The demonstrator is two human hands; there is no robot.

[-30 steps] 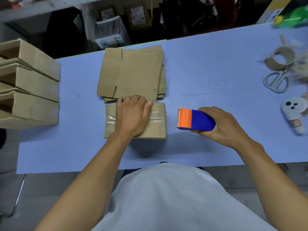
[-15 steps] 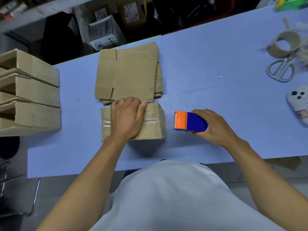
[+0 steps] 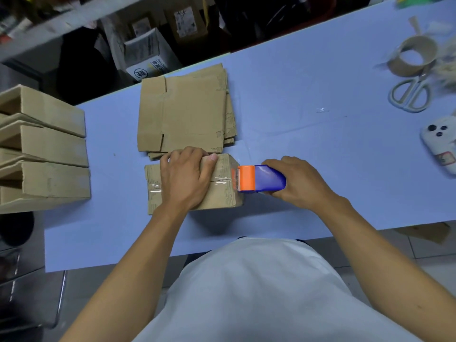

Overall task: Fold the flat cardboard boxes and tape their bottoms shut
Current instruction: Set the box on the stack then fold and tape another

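Note:
A folded cardboard box (image 3: pixel 222 193) lies bottom-up on the blue table (image 3: pixel 308 124), with a strip of clear tape along its seam. My left hand (image 3: pixel 185 176) presses flat on the box, fingers curled over its far edge. My right hand (image 3: pixel 298 183) grips a blue and orange tape dispenser (image 3: pixel 259 178), whose orange end touches the box's right edge. A stack of flat cardboard boxes (image 3: pixel 182 112) lies just behind the folded box.
Several folded boxes (image 3: pixel 44 149) are stacked at the table's left end. A tape roll (image 3: pixel 412 58), scissors (image 3: pixel 409 92) and a white phone (image 3: pixel 441 146) lie at the right. Cartons and clutter (image 3: pixel 148 58) sit beyond the table's far edge.
My right hand has moved the tape dispenser left until its orange end meets the box's right edge. My left hand has stayed pressed on the box.

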